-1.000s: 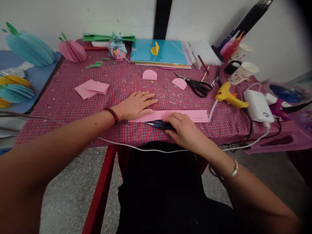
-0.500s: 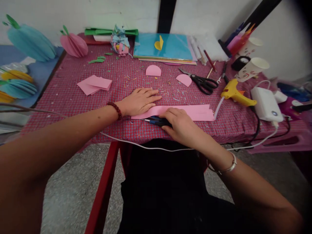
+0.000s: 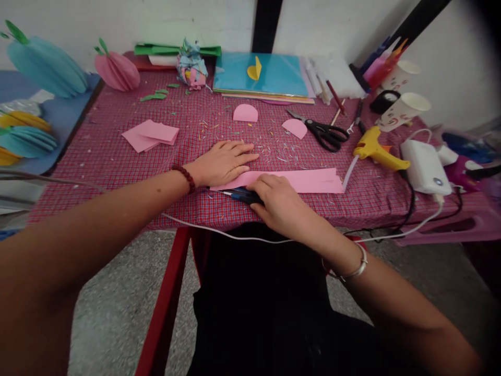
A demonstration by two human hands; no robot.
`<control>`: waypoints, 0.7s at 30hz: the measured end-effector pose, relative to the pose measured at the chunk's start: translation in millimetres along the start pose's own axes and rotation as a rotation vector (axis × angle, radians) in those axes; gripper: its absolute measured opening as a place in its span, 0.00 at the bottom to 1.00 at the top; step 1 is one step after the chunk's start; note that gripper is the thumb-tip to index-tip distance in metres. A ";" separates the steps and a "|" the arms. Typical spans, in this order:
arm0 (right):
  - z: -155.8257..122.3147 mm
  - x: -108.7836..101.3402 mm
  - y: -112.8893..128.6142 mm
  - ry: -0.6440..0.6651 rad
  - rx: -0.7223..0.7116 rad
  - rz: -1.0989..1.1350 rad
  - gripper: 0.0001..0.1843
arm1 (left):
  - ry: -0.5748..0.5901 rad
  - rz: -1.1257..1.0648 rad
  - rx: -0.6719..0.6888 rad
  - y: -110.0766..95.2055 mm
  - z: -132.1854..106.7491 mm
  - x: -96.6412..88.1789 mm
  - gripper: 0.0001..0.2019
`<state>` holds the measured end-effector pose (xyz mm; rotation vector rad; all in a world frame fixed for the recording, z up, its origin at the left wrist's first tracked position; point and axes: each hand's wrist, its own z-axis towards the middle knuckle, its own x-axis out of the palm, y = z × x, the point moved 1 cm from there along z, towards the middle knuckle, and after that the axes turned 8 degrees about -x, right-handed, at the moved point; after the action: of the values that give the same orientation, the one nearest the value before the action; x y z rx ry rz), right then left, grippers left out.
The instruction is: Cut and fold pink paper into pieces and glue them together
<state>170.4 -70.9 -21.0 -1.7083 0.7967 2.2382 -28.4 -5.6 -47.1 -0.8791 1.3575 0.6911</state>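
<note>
In the head view, the hands are apart. The left hand [image 3: 226, 163] lies flat, fingers spread, its thumb side on the left part of a long pink paper strip [image 3: 313, 180]. The right hand [image 3: 277, 202] is closed around a dark tool [image 3: 241, 196] at the strip's near edge. The strip extends rightward past the right hand. On the tabletop [image 3: 97, 151], pink half-discs [image 3: 246, 113] lie beyond the hands; a yellow glue gun [image 3: 379, 150] sits to the right hand's right.

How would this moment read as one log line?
left hand: spread over one end of pink paper strip; right hand: holding blue-black tool along strip's near edge; nearby: black-handled scissors, yellow glue gun
</note>
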 end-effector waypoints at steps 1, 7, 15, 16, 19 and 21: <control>-0.9 -0.3 3.2 0.009 -0.018 0.022 0.12 | 0.000 -0.005 0.000 -0.2 -0.2 -0.1 0.26; -37.4 -32.0 -2.5 0.057 -0.161 0.334 0.16 | -0.029 -0.073 0.010 3.3 -2.8 -1.7 0.26; -41.4 -65.3 -122.4 -0.215 0.214 0.067 0.14 | -0.216 -0.224 0.011 -49.0 -0.5 -26.7 0.16; -35.8 -60.0 -134.0 -0.191 0.240 0.048 0.14 | -0.155 -0.181 -0.016 -61.6 -0.6 -28.2 0.15; -22.3 -45.0 -150.2 -0.122 0.266 0.009 0.15 | -0.041 -0.051 -0.087 -91.3 -3.7 -28.5 0.15; -22.6 -44.6 -142.2 -0.179 0.238 0.005 0.16 | -0.023 -0.013 -0.114 -100.7 -6.3 -26.6 0.16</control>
<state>270.5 41.7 -23.9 -1.3792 0.9788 2.1613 50.3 -61.4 -7.5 -0.9667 1.3004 0.7722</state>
